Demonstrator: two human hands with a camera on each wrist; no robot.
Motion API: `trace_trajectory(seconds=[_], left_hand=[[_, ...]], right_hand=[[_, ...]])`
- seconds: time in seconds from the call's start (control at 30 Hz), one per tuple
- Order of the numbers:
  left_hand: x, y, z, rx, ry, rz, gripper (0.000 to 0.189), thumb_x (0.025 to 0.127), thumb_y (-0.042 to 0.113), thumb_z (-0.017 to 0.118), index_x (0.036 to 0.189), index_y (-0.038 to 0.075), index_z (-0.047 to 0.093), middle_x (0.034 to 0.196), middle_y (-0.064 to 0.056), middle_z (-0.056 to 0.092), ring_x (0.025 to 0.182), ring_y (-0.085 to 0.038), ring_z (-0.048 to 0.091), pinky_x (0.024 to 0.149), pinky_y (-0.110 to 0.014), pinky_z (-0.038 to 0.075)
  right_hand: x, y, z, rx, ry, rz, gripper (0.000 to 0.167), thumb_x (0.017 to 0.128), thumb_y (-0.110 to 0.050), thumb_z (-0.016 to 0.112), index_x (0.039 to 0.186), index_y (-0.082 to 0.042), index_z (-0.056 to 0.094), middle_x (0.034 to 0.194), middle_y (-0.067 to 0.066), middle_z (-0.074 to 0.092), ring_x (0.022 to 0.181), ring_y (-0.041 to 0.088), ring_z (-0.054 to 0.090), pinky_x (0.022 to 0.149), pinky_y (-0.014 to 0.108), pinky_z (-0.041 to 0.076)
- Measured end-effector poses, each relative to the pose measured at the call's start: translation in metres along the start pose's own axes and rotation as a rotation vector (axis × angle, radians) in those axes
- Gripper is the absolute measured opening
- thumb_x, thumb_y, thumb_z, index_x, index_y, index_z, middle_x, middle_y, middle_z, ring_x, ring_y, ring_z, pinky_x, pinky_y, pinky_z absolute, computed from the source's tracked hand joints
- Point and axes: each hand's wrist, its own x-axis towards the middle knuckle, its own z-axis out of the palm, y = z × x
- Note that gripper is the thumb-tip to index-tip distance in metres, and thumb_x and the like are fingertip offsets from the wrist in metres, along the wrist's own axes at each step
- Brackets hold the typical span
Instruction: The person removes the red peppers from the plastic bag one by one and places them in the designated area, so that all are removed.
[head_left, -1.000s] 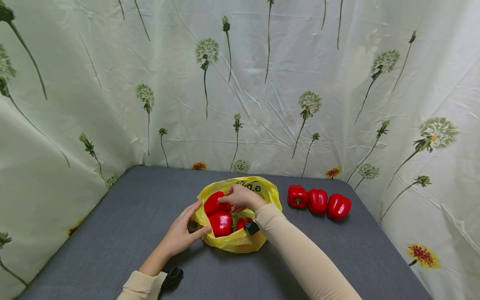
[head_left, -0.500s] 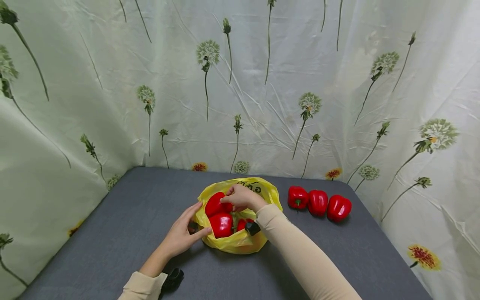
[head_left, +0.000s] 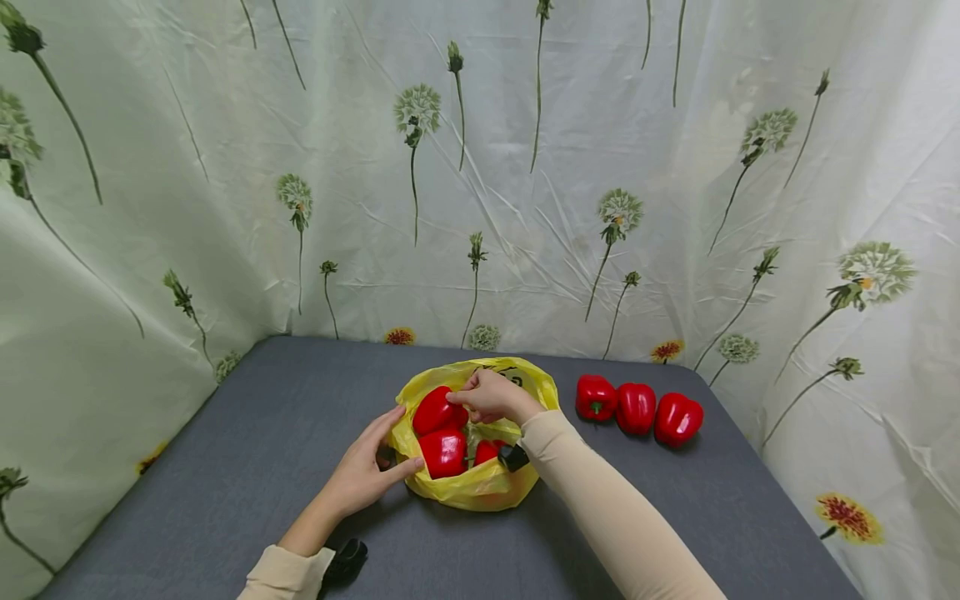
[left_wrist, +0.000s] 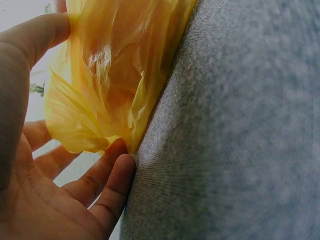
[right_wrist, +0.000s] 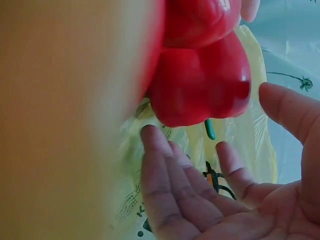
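A yellow plastic bag [head_left: 487, 498] stands upright with its mouth wide. Inside lie red bell peppers: one at the back left [head_left: 433, 410], one in front of it [head_left: 444, 453], and part of another near the front rim [head_left: 486, 452]. My left hand [head_left: 358, 473] rests against the bag's left side, fingers spread; in the left wrist view its fingertips touch the yellow plastic. My right hand [head_left: 491, 396] reaches into the mouth beside the back pepper. In the right wrist view its fingers [right_wrist: 159, 175] are extended, apart from a pepper [right_wrist: 200, 85] with a green stem.
Three more red bell peppers [head_left: 636, 408] sit in a row to the right of the bag on the dark grey table [head_left: 247, 467]. A white curtain [head_left: 525, 208] printed with dandelions hangs behind the table and along its sides.
My right hand has shifted slightly right within the bag's mouth, and the back pepper has tilted and moved a little right. My left hand stays against the bag. The head view has shifted slightly.
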Motion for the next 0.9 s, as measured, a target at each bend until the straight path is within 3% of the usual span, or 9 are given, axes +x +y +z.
trace_trajectory(seconds=[0.1,0.2,0.4,0.63,0.8,0.9], left_hand=[[-0.0002,0.0005,-0.0001,0.003,-0.003,-0.003,0.093,0.092,0.046,0.084,0.167,0.012,0.039,0.171,-0.016,0.04,0.129,-0.031,0.059,0.086,-0.027,0.058],[-0.0004,0.001,-0.0003,0.003,-0.005,-0.008,0.093,0.092,0.046,0.084,0.167,0.013,0.039,0.171,-0.016,0.039,0.13,-0.031,0.058,0.086,-0.028,0.058],[-0.0006,0.0012,-0.0006,-0.002,-0.007,-0.011,0.093,0.093,0.046,0.083,0.167,0.014,0.038,0.172,-0.016,0.039,0.131,-0.032,0.058,0.086,-0.028,0.058],[-0.0007,0.0011,-0.0007,-0.004,-0.006,-0.006,0.092,0.093,0.045,0.083,0.167,0.013,0.038,0.171,-0.016,0.04,0.131,-0.032,0.058,0.086,-0.028,0.058],[-0.0011,0.0014,-0.0009,-0.006,-0.008,-0.011,0.093,0.093,0.046,0.083,0.167,0.013,0.039,0.171,-0.016,0.04,0.13,-0.032,0.058,0.086,-0.027,0.058],[-0.0011,0.0016,-0.0011,-0.006,-0.008,-0.013,0.093,0.093,0.046,0.083,0.167,0.013,0.038,0.171,-0.016,0.039,0.13,-0.032,0.058,0.086,-0.027,0.058]], right_hand=[[-0.0003,0.0014,0.0004,-0.027,-0.021,0.031,0.053,0.105,-0.045,0.07,0.064,-0.019,0.046,0.06,-0.002,0.045,0.055,0.013,0.048,0.06,0.027,0.043],[-0.0005,0.0021,0.0015,-0.044,-0.047,0.056,0.063,0.103,-0.052,0.069,0.055,-0.022,0.042,0.058,-0.001,0.044,0.052,0.013,0.046,0.057,0.025,0.044],[-0.0012,0.0016,0.0027,-0.053,-0.081,0.056,0.057,0.101,-0.052,0.072,0.061,-0.017,0.05,0.064,0.003,0.054,0.059,0.016,0.06,0.073,0.032,0.062],[0.0009,0.0005,0.0067,-0.059,-0.053,0.034,0.056,0.101,-0.045,0.074,0.059,-0.019,0.047,0.061,0.001,0.055,0.059,0.014,0.058,0.071,0.032,0.06],[0.0012,-0.0013,0.008,-0.073,0.002,0.045,0.057,0.099,-0.044,0.076,0.057,-0.021,0.046,0.059,0.0,0.055,0.061,0.015,0.058,0.086,0.042,0.063],[-0.0007,-0.0028,0.007,-0.063,0.015,0.055,0.049,0.098,-0.042,0.077,0.065,-0.019,0.05,0.067,0.001,0.057,0.069,0.02,0.063,0.091,0.044,0.063]])
